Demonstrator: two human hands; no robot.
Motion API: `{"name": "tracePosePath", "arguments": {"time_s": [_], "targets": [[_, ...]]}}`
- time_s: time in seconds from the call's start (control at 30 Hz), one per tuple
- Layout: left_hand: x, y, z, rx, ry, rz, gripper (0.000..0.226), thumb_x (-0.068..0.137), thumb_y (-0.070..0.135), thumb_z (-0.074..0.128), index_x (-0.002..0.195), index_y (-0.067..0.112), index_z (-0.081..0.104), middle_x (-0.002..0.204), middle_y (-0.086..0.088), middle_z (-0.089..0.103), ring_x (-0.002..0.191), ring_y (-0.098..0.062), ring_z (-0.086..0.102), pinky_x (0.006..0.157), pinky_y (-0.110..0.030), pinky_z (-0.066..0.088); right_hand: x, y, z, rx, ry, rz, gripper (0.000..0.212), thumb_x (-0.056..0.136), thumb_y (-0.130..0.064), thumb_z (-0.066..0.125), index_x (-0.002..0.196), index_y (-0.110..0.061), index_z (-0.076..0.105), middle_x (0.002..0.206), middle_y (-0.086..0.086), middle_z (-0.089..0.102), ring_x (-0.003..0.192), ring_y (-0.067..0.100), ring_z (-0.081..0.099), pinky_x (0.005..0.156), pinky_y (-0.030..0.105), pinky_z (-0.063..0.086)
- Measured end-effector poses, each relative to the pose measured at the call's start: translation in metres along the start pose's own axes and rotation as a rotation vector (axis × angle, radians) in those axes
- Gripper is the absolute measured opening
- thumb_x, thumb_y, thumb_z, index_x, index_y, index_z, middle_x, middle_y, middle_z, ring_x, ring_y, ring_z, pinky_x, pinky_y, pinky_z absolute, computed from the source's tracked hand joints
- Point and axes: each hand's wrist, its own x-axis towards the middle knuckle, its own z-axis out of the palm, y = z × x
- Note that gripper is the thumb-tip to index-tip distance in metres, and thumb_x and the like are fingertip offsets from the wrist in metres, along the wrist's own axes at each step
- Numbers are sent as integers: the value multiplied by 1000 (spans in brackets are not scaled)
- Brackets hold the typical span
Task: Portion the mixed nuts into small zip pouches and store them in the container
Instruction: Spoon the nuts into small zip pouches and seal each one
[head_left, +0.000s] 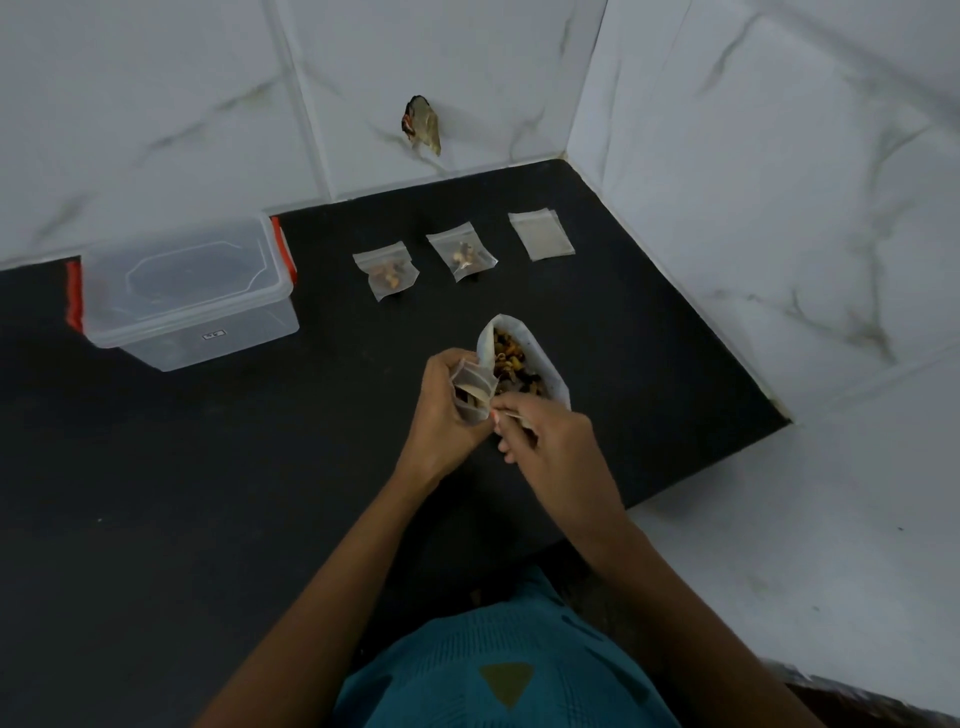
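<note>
A big open bag of mixed nuts (522, 358) stands on the black counter (208, 493). Just left of it my left hand (441, 410) grips a small clear zip pouch (474, 387) with its mouth open. My right hand (545, 436) pinches something small at the pouch's mouth, beside the nut bag; what it holds is too small to tell. Two filled zip pouches (385, 271) (461, 252) lie farther back, and a flat empty pouch (541, 235) lies to their right. A clear lidded container (187, 296) with red clips sits at the far left.
White marbled tile walls (753, 182) close the counter at the back and the right. A small dark object (422, 124) is stuck on the back wall. The counter's right edge drops off near my right forearm.
</note>
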Motion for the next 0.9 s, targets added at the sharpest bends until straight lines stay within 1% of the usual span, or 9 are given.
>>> {"name": "tracePosePath", "arguments": {"time_s": [0.07, 0.17, 0.23, 0.43, 0.57, 0.63, 0.73, 0.8, 0.9], "targets": [[-1, 3, -1, -11, -38, -12, 61, 71, 8, 76, 116, 20, 37, 112, 8, 46, 103, -3, 51, 86, -22, 50, 0, 2, -1, -28, 7, -55, 21, 90, -9, 55, 106, 0, 64, 92, 10, 69, 80, 5, 58, 75, 24, 52], [-2, 9, 0, -21, -35, -13, 64, 73, 5, 75, 119, 22, 34, 112, 12, 46, 106, 2, 49, 89, -10, 43, 1, 6, -3, -88, 73, -115, 30, 88, -20, 48, 101, 1, 65, 90, 11, 70, 79, 10, 64, 74, 20, 52], [-2, 10, 0, -38, -14, 2, 63, 74, 4, 74, 117, 26, 35, 113, 9, 48, 108, 0, 50, 91, -11, 43, 2, 7, -5, -93, 114, -124, 35, 86, -22, 44, 99, 1, 66, 89, 12, 70, 77, 14, 68, 73, 17, 51], [-2, 7, 1, -20, 55, 38, 50, 74, 8, 74, 111, 23, 45, 117, 1, 49, 108, -9, 52, 85, -16, 47, 2, 7, -7, -62, 127, -162, 31, 86, -19, 46, 98, 2, 65, 88, 13, 70, 77, 18, 69, 74, 22, 52], [-1, 9, 0, -92, 44, -20, 50, 75, 4, 73, 103, 34, 44, 108, 13, 53, 101, 8, 53, 77, -8, 45, 3, 11, -9, -87, 145, -215, 26, 84, -13, 48, 96, 2, 66, 85, 14, 69, 74, 20, 68, 69, 28, 53], [0, 8, 0, -99, 47, -35, 49, 74, 2, 73, 103, 30, 45, 106, 13, 53, 95, 13, 52, 75, -5, 43, 2, 15, -8, -115, 132, -267, 25, 83, -10, 49, 96, 3, 66, 83, 14, 69, 72, 20, 68, 75, 29, 50], [3, 5, 1, -102, 56, -57, 48, 74, 0, 72, 106, 21, 45, 102, 13, 53, 91, 15, 52, 74, -5, 43, 2, 23, -5, -130, 135, -302, 25, 82, -6, 47, 95, 4, 66, 80, 14, 68, 71, 16, 64, 76, 27, 48], [5, 4, 1, -101, 61, -58, 46, 75, 0, 72, 105, 22, 46, 102, 14, 54, 94, 12, 53, 76, -6, 44, 1, 29, -4, -112, 156, -284, 26, 83, -7, 47, 97, 4, 66, 84, 14, 69, 80, 12, 59, 79, 24, 49], [6, 5, 1, -95, 57, -57, 43, 75, 2, 71, 104, 23, 46, 103, 15, 54, 98, 5, 53, 76, -4, 42, 0, 31, -6, 30, 167, -145, 25, 86, -10, 49, 102, 2, 65, 89, 4, 68, 85, 2, 59, 79, 13, 49]]}}
